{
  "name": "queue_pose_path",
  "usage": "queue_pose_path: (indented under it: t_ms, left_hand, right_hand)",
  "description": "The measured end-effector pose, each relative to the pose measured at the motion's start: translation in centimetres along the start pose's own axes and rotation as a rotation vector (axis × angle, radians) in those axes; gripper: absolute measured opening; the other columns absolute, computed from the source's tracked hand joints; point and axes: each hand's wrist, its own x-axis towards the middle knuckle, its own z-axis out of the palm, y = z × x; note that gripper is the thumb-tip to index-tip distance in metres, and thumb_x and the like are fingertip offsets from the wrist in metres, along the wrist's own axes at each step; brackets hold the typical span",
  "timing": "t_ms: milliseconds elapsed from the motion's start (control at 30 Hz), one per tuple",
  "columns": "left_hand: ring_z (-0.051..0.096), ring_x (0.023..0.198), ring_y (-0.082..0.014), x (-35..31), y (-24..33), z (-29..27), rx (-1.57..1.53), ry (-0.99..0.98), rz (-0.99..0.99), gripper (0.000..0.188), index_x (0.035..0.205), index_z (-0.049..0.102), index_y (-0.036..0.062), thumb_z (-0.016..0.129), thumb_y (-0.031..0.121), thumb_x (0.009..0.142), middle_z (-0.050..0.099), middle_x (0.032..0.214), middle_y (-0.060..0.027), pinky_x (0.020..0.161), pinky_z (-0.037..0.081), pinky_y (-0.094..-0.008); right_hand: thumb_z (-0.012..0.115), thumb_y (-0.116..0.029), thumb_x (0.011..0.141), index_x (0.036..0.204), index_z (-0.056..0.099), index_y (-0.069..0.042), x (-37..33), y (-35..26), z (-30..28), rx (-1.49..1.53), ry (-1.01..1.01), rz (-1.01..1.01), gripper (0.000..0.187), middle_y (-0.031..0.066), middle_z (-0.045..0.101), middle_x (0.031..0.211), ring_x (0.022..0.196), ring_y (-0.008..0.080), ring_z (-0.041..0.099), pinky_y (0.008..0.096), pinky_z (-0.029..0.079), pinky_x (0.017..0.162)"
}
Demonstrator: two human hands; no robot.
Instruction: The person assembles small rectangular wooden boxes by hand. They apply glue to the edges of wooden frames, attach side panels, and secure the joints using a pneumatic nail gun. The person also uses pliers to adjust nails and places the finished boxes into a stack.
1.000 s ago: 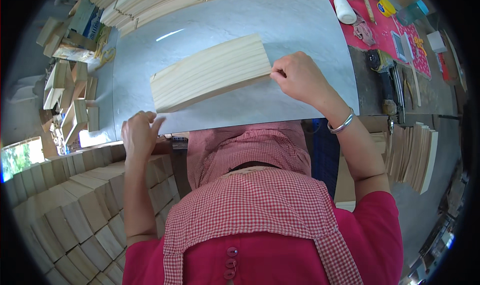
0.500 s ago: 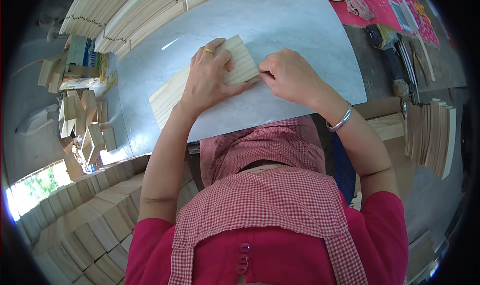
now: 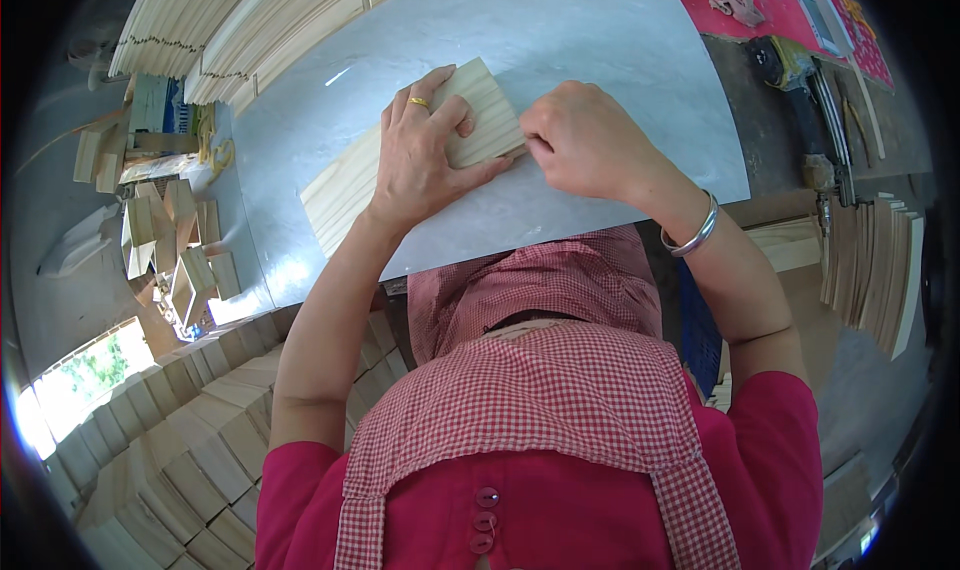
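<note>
A pale wooden board [image 3: 345, 185] made of narrow strips lies on a grey marbled tabletop [image 3: 600, 50]. My left hand [image 3: 425, 150], with a gold ring on one finger, presses flat on the board's right half, fingers spread. My right hand [image 3: 580, 140], a silver bangle at its wrist, is curled against the board's right end, gripping its edge. The two hands almost touch.
Long stacks of pale wooden strips [image 3: 230, 30] line the table's far left edge. Small wooden blocks [image 3: 170, 240] lie scattered at the left, more stacked blocks [image 3: 150, 450] at lower left. Upright boards [image 3: 875, 265] stand at the right. A red cloth [image 3: 790, 20] with tools lies upper right.
One second ago my left hand was at the table's near edge; it has since come up and settled flat on the board. My right hand stays at the board's right end.
</note>
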Motion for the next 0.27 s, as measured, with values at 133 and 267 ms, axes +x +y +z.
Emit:
queue_pose_path:
  t_ms: [133,267]
  left_hand:
    - [0.049,0.128,-0.0421,0.01,0.02,0.03,-0.005,0.000,-0.006,0.049,0.088,0.057,0.0108,0.092,0.036,0.064,0.051,0.142,-0.0236,0.105,0.037,-0.0534]
    - [0.048,0.128,-0.0417,-0.03,0.03,-0.01,0.015,-0.008,-0.023,0.048,0.088,0.057,0.0113,0.091,0.037,0.065,0.051,0.143,-0.0204,0.105,0.038,-0.0525]
  right_hand:
    - [0.063,-0.005,0.074,0.061,0.057,0.001,0.06,-0.17,-0.05,-0.016,-0.011,0.009,0.015,0.0195,0.060,0.065,0.068,0.0400,0.060,0.0495,0.048,0.065]
    - [0.064,-0.006,0.075,0.063,0.058,-0.001,-0.13,-0.16,0.49,-0.084,0.019,-0.008,0.015,0.0176,0.061,0.065,0.069,0.0391,0.061,0.0477,0.049,0.068]
